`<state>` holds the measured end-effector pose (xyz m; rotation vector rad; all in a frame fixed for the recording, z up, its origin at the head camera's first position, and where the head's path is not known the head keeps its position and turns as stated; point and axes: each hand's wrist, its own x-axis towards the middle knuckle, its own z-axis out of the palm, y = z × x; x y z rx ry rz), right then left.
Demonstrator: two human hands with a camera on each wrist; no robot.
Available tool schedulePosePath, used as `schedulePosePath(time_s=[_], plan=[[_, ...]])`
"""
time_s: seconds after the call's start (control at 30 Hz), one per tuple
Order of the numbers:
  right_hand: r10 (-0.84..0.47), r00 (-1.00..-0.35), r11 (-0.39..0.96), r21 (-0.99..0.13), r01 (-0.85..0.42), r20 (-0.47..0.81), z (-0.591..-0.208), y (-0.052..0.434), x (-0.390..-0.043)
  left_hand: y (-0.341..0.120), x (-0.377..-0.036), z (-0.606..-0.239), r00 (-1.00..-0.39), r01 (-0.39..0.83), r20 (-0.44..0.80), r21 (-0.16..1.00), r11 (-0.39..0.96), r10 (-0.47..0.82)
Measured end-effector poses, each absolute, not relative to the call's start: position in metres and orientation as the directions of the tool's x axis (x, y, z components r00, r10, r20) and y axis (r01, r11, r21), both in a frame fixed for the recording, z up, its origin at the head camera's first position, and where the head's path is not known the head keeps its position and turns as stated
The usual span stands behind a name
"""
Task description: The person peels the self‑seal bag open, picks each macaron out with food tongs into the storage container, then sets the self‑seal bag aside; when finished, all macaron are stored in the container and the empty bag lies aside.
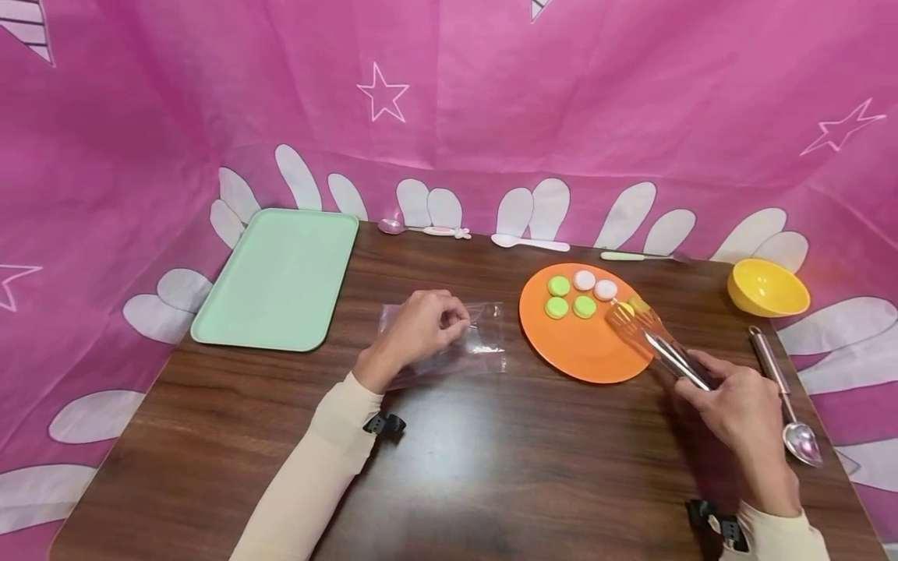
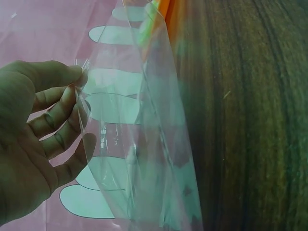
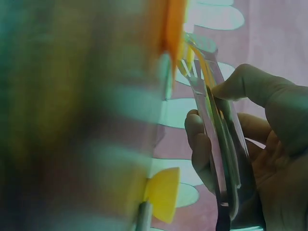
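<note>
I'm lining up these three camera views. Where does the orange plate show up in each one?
Head: the round orange plate lies right of centre on the brown wooden table, under the tips of the metal tongs.
Left wrist: only an orange sliver at the top edge, behind the clear plastic bag.
Right wrist: a blurred orange edge at top centre.
Shared landmark: the wooden table.

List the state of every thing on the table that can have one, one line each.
clear plastic bag: lying on the table, its edge pinched by the left hand.
tongs: held in the right hand, tips over the orange plate, closed on a yellow piece.
orange plate: holds two green and two white pieces.
green tray: flat, nothing on it.
yellow bowl: upright.
</note>
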<state>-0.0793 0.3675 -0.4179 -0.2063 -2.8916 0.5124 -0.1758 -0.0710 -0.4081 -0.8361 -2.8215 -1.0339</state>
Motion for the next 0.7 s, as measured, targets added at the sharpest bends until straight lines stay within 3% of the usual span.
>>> schedulePosePath(time_s=[0.27, 0.47, 0.7], plan=[[0.167, -0.974, 0.924, -0.370, 0.101, 0.151, -0.425, 0.362, -0.082, -0.071, -0.175, -0.410, -0.858, 0.488, 0.189, 0.591, 0.642, 0.478], [0.260, -0.943, 0.899, -0.409, 0.158, 0.206, -0.423, 0.367, -0.080, -0.071, -0.175, -0.411, -0.855, 0.493, 0.189, 0.581, 0.648, 0.482], [0.371, -0.925, 0.863, -0.399, 0.311, 0.083, -0.423, 0.380, -0.082, -0.070, -0.176, -0.412, -0.852, 0.496, 0.177, 0.579, 0.647, 0.493]])
